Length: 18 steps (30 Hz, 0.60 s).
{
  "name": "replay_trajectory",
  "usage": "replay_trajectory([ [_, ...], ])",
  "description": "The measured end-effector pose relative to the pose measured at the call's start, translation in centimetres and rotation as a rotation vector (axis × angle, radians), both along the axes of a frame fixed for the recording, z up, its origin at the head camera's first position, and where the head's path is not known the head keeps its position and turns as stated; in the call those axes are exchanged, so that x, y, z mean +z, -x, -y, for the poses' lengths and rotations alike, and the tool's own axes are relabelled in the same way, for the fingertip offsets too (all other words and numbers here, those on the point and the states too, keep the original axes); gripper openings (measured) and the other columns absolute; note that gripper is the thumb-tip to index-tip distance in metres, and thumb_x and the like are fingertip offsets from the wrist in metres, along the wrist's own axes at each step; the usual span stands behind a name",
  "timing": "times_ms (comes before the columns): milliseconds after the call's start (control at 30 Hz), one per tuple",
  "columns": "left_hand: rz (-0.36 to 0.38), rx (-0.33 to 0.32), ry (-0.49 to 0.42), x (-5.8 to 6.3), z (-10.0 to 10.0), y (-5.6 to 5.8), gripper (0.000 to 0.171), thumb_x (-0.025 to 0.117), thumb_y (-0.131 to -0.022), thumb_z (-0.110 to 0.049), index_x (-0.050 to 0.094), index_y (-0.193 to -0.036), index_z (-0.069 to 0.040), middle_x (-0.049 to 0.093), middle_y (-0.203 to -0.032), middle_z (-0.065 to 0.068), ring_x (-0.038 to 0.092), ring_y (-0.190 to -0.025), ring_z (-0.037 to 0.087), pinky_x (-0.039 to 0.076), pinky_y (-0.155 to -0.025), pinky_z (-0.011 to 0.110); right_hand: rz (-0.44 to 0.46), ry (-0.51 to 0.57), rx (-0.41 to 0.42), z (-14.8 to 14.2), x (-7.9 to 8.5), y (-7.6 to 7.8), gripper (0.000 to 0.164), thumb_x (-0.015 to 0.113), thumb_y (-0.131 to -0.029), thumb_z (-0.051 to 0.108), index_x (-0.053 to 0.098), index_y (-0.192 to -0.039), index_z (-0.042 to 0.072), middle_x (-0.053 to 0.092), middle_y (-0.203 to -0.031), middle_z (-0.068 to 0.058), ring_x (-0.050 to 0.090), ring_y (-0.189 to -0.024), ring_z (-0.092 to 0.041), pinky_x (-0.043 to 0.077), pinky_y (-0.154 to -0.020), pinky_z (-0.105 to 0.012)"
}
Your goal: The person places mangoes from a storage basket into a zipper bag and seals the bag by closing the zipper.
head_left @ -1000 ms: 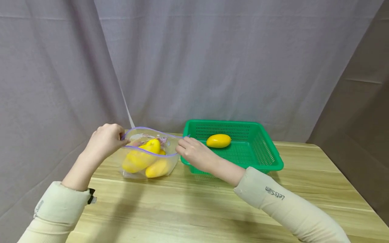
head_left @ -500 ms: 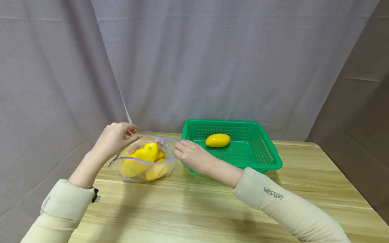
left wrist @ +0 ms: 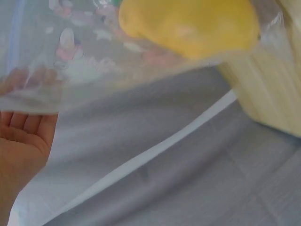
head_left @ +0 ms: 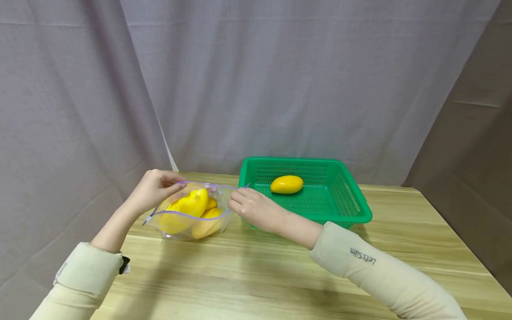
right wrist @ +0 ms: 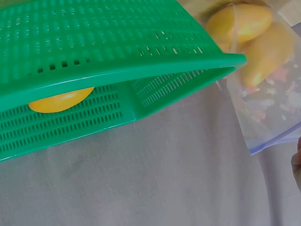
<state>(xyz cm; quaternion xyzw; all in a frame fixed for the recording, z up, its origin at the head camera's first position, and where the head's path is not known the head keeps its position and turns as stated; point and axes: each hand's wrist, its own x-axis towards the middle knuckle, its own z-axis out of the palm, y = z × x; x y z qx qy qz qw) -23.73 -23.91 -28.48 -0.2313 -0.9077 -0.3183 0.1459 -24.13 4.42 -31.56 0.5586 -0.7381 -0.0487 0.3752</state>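
Closest in, two pale sleeves point(head_left: 384, 271) reached over the wood-grain table point(head_left: 240, 275)! Beyond them sat the clear bag point(head_left: 200, 218), purple-rimmed, its mouth parted, several yellow fruits point(head_left: 192, 204) bunched inside. The left hand point(head_left: 154, 191) was right there, thumb and fingers drawn narrow, pinching the bag's back rim; the left wrist view caught fingers behind the plastic. And the right hand point(head_left: 256, 209), fingers curled, held the bag's right corner! Just beside it, the green basket point(head_left: 352, 220) cradled a single yellow fruit point(head_left: 287, 184) lying on its side. Behind everything hung the grey curtain point(head_left: 300, 89).
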Motion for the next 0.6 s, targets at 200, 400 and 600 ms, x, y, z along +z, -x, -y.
replay_trajectory([
  [200,0.027,0.071,-0.165,-0.3,0.0,0.6,0.018,0.066,-0.087,-0.007,0.071,-0.097,0.007,0.071,-0.092,0.022,0.069,-0.075,0.014,0.051,-0.065,0.01,0.0,0.001,0.029,-0.6,0.3,0.2,0.015,0.061,-0.083,-0.006,0.058,-0.084,0.009,0.05,-0.074,0.002,0.046,-0.073,-0.013,0.039,-0.063,-0.02],
  [400,0.029,0.078,-0.179,0.0,-0.5,0.3,0.022,0.067,-0.087,-0.011,0.071,-0.098,0.007,0.071,-0.094,0.023,0.068,-0.074,0.01,0.05,-0.065,0.009,0.028,0.016,-0.017,-1.9,0.4,1.0,0.011,0.067,-0.083,0.0,0.061,-0.087,0.009,0.057,-0.078,0.003,0.049,-0.071,-0.012,0.041,-0.063,-0.019],
  [600,0.03,0.097,-0.187,-0.2,-0.7,0.2,0.023,0.067,-0.087,-0.012,0.071,-0.099,0.006,0.071,-0.095,0.023,0.069,-0.076,0.015,0.049,-0.065,0.008,0.091,0.054,-0.035,-3.5,0.1,2.3,0.012,0.074,-0.08,0.008,0.064,-0.088,0.008,0.06,-0.078,0.001,0.051,-0.07,-0.012,0.045,-0.065,-0.019],
])
